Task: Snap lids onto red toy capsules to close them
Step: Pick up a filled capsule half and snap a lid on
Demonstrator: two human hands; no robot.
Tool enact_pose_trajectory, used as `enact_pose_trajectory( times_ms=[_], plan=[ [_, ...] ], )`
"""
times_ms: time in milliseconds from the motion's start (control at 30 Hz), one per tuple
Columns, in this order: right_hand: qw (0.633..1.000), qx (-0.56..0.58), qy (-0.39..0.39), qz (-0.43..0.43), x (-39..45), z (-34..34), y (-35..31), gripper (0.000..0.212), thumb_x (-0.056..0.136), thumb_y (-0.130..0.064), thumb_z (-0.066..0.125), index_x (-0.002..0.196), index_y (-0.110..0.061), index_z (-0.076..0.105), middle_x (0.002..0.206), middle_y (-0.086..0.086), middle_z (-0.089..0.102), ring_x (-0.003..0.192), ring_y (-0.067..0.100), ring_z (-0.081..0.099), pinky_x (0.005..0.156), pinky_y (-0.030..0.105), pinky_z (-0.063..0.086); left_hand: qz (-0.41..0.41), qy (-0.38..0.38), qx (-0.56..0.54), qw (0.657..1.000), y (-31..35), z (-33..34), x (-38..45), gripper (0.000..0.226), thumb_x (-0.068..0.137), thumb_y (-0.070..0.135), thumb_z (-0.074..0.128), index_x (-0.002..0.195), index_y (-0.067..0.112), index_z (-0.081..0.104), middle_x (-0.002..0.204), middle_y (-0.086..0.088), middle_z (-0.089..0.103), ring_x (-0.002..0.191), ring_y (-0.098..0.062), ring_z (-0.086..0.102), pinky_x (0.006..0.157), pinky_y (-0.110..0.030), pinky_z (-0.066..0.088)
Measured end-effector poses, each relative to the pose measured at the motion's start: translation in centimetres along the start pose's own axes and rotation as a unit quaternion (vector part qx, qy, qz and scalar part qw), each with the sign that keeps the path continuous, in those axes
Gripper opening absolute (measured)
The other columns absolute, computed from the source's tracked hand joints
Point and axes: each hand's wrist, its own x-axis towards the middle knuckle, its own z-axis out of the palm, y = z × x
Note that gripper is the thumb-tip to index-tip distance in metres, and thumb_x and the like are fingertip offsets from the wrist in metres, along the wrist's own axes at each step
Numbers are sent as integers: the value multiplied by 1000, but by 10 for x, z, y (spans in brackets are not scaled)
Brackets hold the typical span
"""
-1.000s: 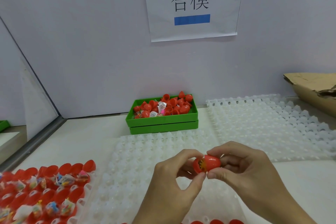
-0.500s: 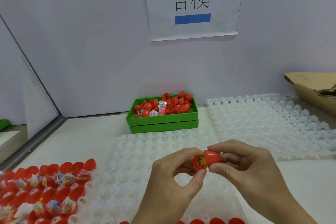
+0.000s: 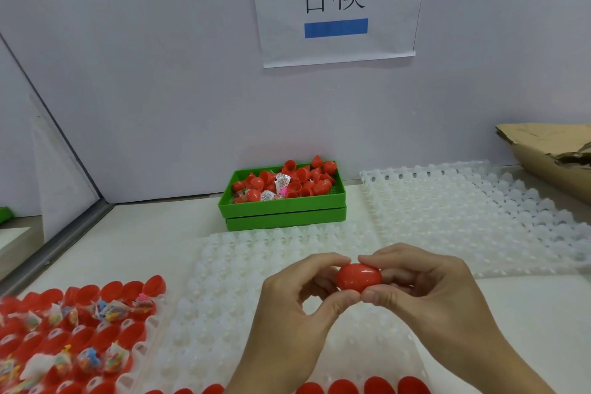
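Note:
A red toy capsule [image 3: 358, 277] hangs above the white tray, its two halves joined with no gap showing. My left hand [image 3: 295, 307] pinches its left end between thumb and fingers. My right hand [image 3: 425, 291] pinches its right end the same way. At the lower left, a white tray [image 3: 150, 323] holds several open red capsule halves with small wrapped toys inside. A row of closed red capsules [image 3: 348, 387] lines the bottom edge of the view.
A green bin [image 3: 284, 209] of loose red lids and toy packets stands at the back by the wall. A bare white dimpled tray [image 3: 463, 217] lies at the right, another [image 3: 224, 297] under my hands. A cardboard box [image 3: 550, 150] sits far right.
The capsule was partly open with the toy visible inside; my hands have pressed the halves together and it now looks closed.

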Motion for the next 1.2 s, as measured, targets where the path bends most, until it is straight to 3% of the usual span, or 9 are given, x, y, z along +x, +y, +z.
enact_pose_trajectory(
  times_ms=[200, 367, 700, 933, 1200],
  plan=[
    [1000, 25, -15, 6, -2, 0, -6, 32, 56, -18, 82, 88, -21, 81, 87, 11, 75, 77, 29, 73, 71, 26, 60, -34, -17, -52, 998, 5, 0, 0, 28, 75, 34, 77, 100, 42, 71, 93, 7, 73, 86, -14, 69, 80, -23, 55],
    [999, 33, 1, 20, -3, 3, -5, 31, 57, -15, 80, 85, -29, 80, 74, 12, 75, 64, 19, 72, 64, 20, 57, -47, -11, -77, 996, 6, 1, -1, 41, 66, 28, 82, 103, 44, 74, 96, 6, 76, 89, -16, 73, 80, -21, 57],
    [998, 50, -10, 21, -3, 4, -7, 30, 55, -14, 80, 85, -19, 82, 79, 15, 75, 65, 22, 71, 64, 20, 56, -36, 26, -93, 995, 8, 1, 1, 36, 56, 28, 84, 89, 40, 78, 83, 1, 77, 79, -18, 75, 73, -22, 58],
    [998, 53, 4, 15, -3, 7, -5, 30, 54, -15, 79, 81, -27, 82, 78, 10, 76, 66, 20, 73, 63, 18, 56, -21, 30, -78, 996, 7, 1, 1, 39, 57, 28, 83, 95, 37, 78, 85, 3, 75, 82, -18, 73, 74, -22, 58],
    [999, 44, 14, 4, -5, 8, -2, 28, 58, -6, 79, 81, -20, 82, 81, 11, 75, 68, 24, 73, 63, 20, 56, -24, 37, -35, 998, 8, 0, 1, 40, 58, 27, 82, 95, 42, 76, 84, 9, 76, 80, -10, 73, 73, -20, 58]
  ],
)
